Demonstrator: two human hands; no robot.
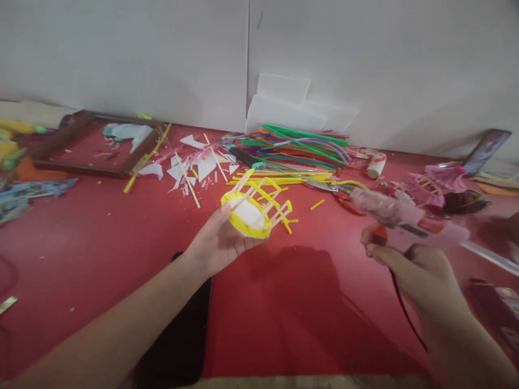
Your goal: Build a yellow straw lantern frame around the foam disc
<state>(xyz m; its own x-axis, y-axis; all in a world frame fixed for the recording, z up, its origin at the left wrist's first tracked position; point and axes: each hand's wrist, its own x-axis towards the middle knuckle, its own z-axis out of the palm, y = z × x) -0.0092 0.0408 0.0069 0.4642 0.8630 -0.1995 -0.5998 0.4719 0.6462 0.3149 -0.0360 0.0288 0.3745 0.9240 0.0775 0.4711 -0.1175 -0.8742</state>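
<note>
My left hand (217, 243) is closed under a small yellow straw basket (255, 208) with a white round base and thin stick ribs, lifting it above the red table (101, 254). My right hand (413, 267) grips a pink glue gun (399, 216) by its handle, a finger on the orange trigger. The gun's nozzle points left toward the basket and stands a little apart from it. A dark cord runs down from the gun under my right wrist.
A heap of coloured straws (295, 146) lies at the back centre beside white foam sheets (284, 102). Paper scraps and sticks (190, 167) are scattered left of them. A wooden frame (95, 143) sits back left, a black phone (182, 335) under my left forearm, and pink craft pieces (433, 183) at right.
</note>
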